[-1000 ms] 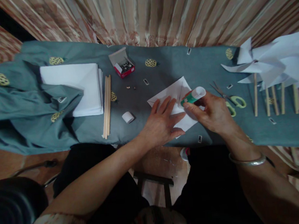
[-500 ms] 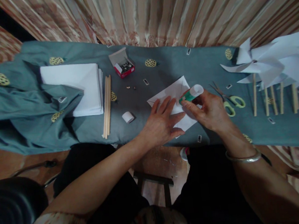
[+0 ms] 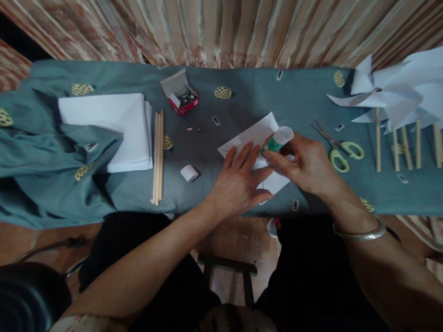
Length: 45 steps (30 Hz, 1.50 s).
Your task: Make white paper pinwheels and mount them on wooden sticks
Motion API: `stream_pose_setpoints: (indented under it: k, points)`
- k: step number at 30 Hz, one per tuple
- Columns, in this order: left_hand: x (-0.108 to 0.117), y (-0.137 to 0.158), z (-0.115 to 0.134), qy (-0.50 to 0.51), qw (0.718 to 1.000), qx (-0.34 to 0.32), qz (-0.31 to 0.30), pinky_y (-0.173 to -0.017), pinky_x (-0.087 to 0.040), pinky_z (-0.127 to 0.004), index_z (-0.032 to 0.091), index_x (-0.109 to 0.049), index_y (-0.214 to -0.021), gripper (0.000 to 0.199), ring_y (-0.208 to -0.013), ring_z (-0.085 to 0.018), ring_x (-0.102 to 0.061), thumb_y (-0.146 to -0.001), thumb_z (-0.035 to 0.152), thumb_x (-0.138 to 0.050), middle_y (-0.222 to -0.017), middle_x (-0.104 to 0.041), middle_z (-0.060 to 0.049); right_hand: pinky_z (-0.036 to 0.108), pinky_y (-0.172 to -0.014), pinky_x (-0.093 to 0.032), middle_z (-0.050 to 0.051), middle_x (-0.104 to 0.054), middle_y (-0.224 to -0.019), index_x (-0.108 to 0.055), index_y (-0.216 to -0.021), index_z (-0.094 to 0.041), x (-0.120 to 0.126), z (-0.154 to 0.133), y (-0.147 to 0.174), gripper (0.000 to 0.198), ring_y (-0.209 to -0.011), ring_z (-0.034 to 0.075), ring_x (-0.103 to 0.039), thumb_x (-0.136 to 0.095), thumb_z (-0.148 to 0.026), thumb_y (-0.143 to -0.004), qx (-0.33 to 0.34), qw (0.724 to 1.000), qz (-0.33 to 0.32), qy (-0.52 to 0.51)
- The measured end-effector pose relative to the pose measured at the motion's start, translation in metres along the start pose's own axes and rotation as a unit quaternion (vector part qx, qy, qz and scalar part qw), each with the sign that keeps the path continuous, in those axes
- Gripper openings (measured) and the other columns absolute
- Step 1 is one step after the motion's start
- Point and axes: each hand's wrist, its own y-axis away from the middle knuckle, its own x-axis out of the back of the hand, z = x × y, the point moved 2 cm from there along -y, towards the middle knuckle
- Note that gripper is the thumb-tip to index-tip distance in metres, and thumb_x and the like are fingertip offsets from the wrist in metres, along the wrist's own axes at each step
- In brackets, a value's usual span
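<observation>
A sheet of white paper [image 3: 267,124] with crease or cut lines lies on the green cloth in front of me. My left hand [image 3: 238,179] rests flat on it with spread fingers. In my right hand [image 3: 302,160] is a green and white glue stick [image 3: 278,140], gripped at a slant with its lower end at the paper near my left fingertips. Its tip is hidden by my fingers. The white glue stick cap [image 3: 189,173] lies on the cloth left of my left hand. Scissors with light green handles [image 3: 339,153] lie right of my right hand.
At left are a stack of white paper [image 3: 134,133], partly under folded cloth, and several wooden sticks [image 3: 158,157]. A red box of metal pins [image 3: 185,98] stands open behind two loose pins. White paper pinwheels [image 3: 403,86] on sticks lie at the far right.
My right hand has moved a little to the left across the paper, with the glue stick in it. My left hand and the paper have stayed in place.
</observation>
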Motion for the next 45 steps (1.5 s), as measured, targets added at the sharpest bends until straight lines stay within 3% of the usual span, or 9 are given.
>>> stream_pose_setpoints:
  k: [10, 15, 19, 22, 26, 30, 34, 38, 45]
  points:
    - [0.001, 0.000, 0.000, 0.000, 1.000, 0.002, -0.017, -0.114, -0.024, -0.065, 0.023, -0.055, -0.136, 0.062, -0.146, -0.040, -0.027, -0.087, 0.062, -0.055, -0.156, -0.036, -0.019, 0.030, -0.055, -0.043, 0.003, -0.066, -0.066, -0.064, -0.088, -0.020, 0.005, 0.000, 0.002, 0.033, -0.056, 0.018, -0.059, -0.057, -0.053, -0.087, 0.006, 1.000, -0.025, -0.008]
    - [0.001, 0.000, -0.001, 0.013, 1.000, 0.002, -0.006, -0.114, -0.024, -0.065, 0.027, -0.056, -0.133, 0.058, -0.146, -0.038, -0.027, -0.086, 0.060, -0.057, -0.156, -0.037, -0.015, 0.032, -0.058, -0.048, 0.002, -0.069, -0.071, -0.066, -0.087, -0.023, 0.011, 0.017, 0.007, 0.028, -0.062, 0.019, -0.062, -0.067, -0.050, -0.081, -0.065, 0.993, 0.022, -0.092]
    - [0.001, 0.000, -0.001, 0.007, 1.000, 0.003, -0.009, -0.115, -0.023, -0.065, 0.026, -0.056, -0.132, 0.057, -0.146, -0.038, -0.027, -0.087, 0.061, -0.056, -0.156, -0.037, -0.016, 0.033, -0.063, -0.055, 0.001, -0.071, -0.079, -0.068, -0.085, -0.026, 0.021, 0.035, 0.007, 0.022, -0.065, 0.016, -0.064, -0.073, -0.045, -0.078, -0.147, 0.936, 0.122, -0.294]
    - [0.001, 0.000, 0.000, 0.002, 1.000, 0.004, -0.020, -0.114, -0.023, -0.065, 0.024, -0.055, -0.133, 0.060, -0.146, -0.040, -0.027, -0.087, 0.062, -0.055, -0.155, -0.036, -0.018, 0.032, -0.062, -0.058, 0.000, -0.072, -0.079, -0.070, -0.086, -0.027, 0.025, 0.045, 0.006, 0.019, -0.062, 0.015, -0.064, -0.074, -0.043, -0.078, -0.197, 0.886, 0.127, -0.401]
    - [0.005, 0.001, 0.001, 0.001, 1.000, -0.004, -0.015, -0.115, -0.023, -0.063, 0.021, -0.044, -0.143, 0.069, -0.147, -0.039, -0.025, -0.088, 0.061, -0.055, -0.155, -0.034, -0.022, 0.034, -0.067, -0.061, 0.000, -0.071, -0.077, -0.068, -0.088, -0.027, 0.022, 0.053, 0.005, 0.023, -0.070, 0.017, -0.070, -0.069, -0.049, -0.082, -0.206, 0.866, 0.083, -0.449]
    - [0.027, 0.005, -0.006, 0.008, 1.000, -0.012, 0.027, -0.118, -0.022, -0.058, 0.019, -0.039, -0.146, 0.065, -0.148, -0.033, -0.027, -0.093, 0.056, -0.049, -0.156, -0.034, -0.019, 0.036, -0.069, -0.062, 0.003, -0.070, -0.076, -0.063, -0.081, -0.025, 0.018, 0.052, 0.002, 0.030, -0.076, 0.019, -0.071, -0.061, -0.055, -0.084, -0.192, 0.864, 0.046, -0.463]
    - [0.065, 0.019, -0.035, 0.019, 0.992, 0.073, 0.099, -0.113, -0.036, -0.052, 0.019, -0.050, -0.137, 0.047, -0.134, -0.029, -0.047, -0.096, 0.041, -0.047, -0.141, -0.055, -0.014, 0.033, -0.062, -0.060, 0.002, -0.068, -0.072, -0.060, -0.077, -0.024, 0.015, 0.048, -0.001, 0.031, -0.068, 0.018, -0.068, -0.062, -0.054, -0.082, -0.214, 0.845, 0.035, -0.490]
    - [0.090, 0.043, -0.070, 0.031, 0.980, 0.181, 0.069, -0.100, -0.051, -0.042, 0.015, -0.069, -0.110, 0.042, -0.108, -0.023, -0.064, -0.085, 0.012, -0.036, -0.112, -0.071, -0.010, 0.030, -0.057, -0.058, 0.001, -0.068, -0.070, -0.060, -0.076, -0.024, 0.011, 0.044, -0.004, 0.030, -0.061, 0.015, -0.065, -0.067, -0.054, -0.078, -0.222, 0.825, 0.059, -0.516]
    - [0.098, 0.075, -0.075, 0.051, 0.972, 0.229, 0.028, -0.096, -0.054, -0.042, 0.016, -0.070, -0.113, 0.041, -0.106, -0.026, -0.067, -0.079, 0.027, -0.051, -0.114, -0.071, -0.010, 0.031, -0.066, -0.061, 0.001, -0.068, -0.069, -0.063, -0.079, -0.023, 0.001, 0.040, -0.007, 0.022, -0.064, 0.015, -0.068, -0.066, -0.046, -0.080, -0.222, 0.807, 0.032, -0.546]
